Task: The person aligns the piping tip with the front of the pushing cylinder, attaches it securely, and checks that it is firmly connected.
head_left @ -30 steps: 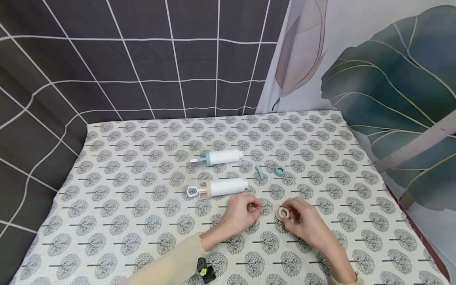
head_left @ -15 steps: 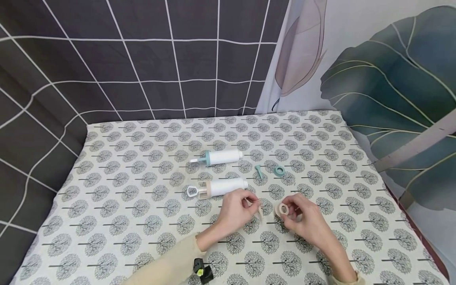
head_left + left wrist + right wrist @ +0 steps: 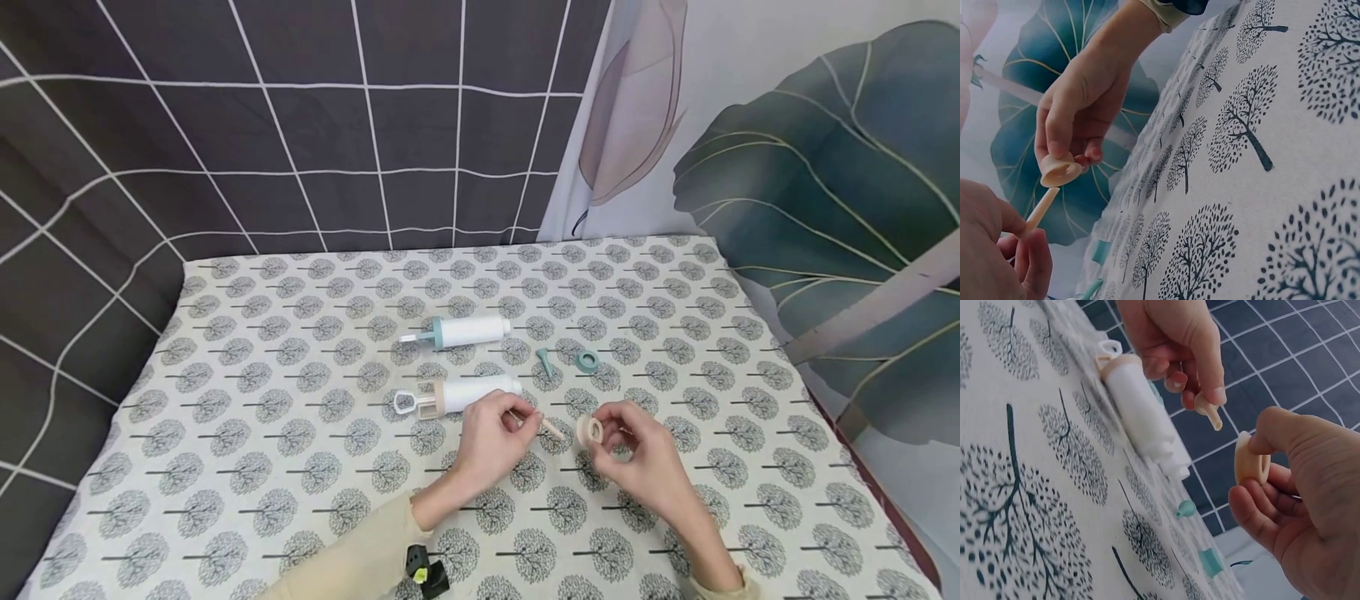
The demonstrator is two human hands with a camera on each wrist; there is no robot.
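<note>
Between thumb and fingers my left hand [image 3: 497,435] pinches a thin beige tapered nozzle [image 3: 553,429], its narrow end pointing toward the other hand. My right hand [image 3: 641,450] holds a beige ring-shaped cap [image 3: 588,431] by its edge, with the opening turned partly sideways. In the left wrist view the nozzle tip [image 3: 1047,201] comes close under the cap [image 3: 1060,171]. A small gap shows between nozzle and cap in the right wrist view. Just behind the left hand lies a white syringe-like tube [image 3: 480,392] with a beige collar and a looped white handle.
A second white tube [image 3: 472,331] with a teal collar lies farther back. To its right are a teal nozzle [image 3: 545,363] and a teal ring cap [image 3: 587,360]. All rest on a tree-print tablecloth [image 3: 300,517]. A dark gridded curtain [image 3: 300,125] hangs behind.
The left hand has turned the nozzle from hanging downward to pointing at the cap. The right hand has tilted the cap and moved slightly left. The hands are closer together.
</note>
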